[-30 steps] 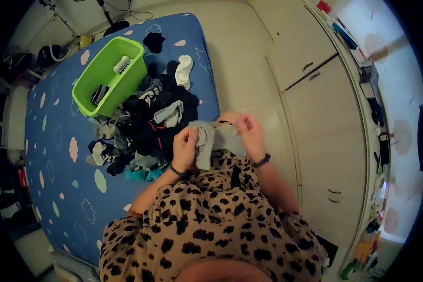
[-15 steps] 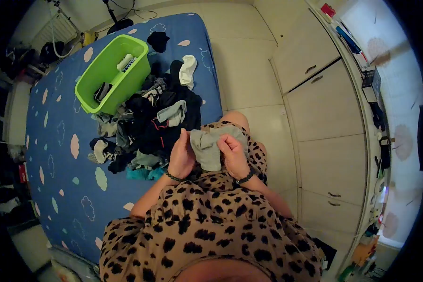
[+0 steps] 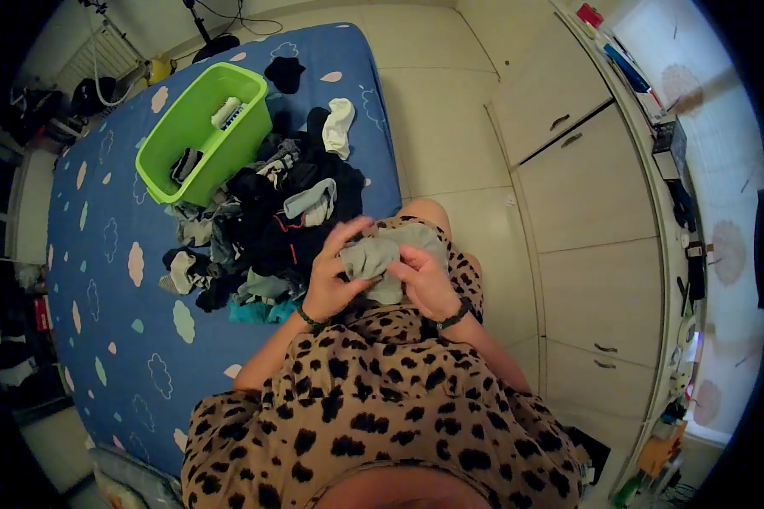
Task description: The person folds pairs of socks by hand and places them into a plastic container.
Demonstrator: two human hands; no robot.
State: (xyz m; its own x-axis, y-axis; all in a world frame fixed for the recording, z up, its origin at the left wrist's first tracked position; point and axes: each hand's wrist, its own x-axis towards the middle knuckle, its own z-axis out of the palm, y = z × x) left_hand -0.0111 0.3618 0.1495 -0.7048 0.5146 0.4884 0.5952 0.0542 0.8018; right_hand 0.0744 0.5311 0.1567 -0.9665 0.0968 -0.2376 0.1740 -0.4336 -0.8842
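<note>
Over my lap I hold a grey sock (image 3: 370, 254), bunched and partly folded. My left hand (image 3: 333, 280) curves around its left end, thumb at the lower edge and fingers along the top. The thumb and fingertips of my right hand (image 3: 426, 284) pinch its right side. More grey fabric (image 3: 424, 242) lies on my thigh behind the right hand; whether it is a separate sock I cannot tell. Just beyond my hands spreads a pile of mostly dark socks (image 3: 255, 225), with a grey sock (image 3: 310, 200) on top and a white sock (image 3: 338, 127) at its far edge.
A green plastic bin (image 3: 165, 153) stands on the blue patterned bed (image 3: 110, 280), with a few rolled items inside. A black sock (image 3: 285, 75) lies beyond it. Tiled floor (image 3: 450, 127) runs between the bed and pale cabinets (image 3: 586, 204) on the right.
My left hand has moved in from beside the grey sock to around its left end. The sock's upper part is now folded over lower, and my right hand has shifted slightly.
</note>
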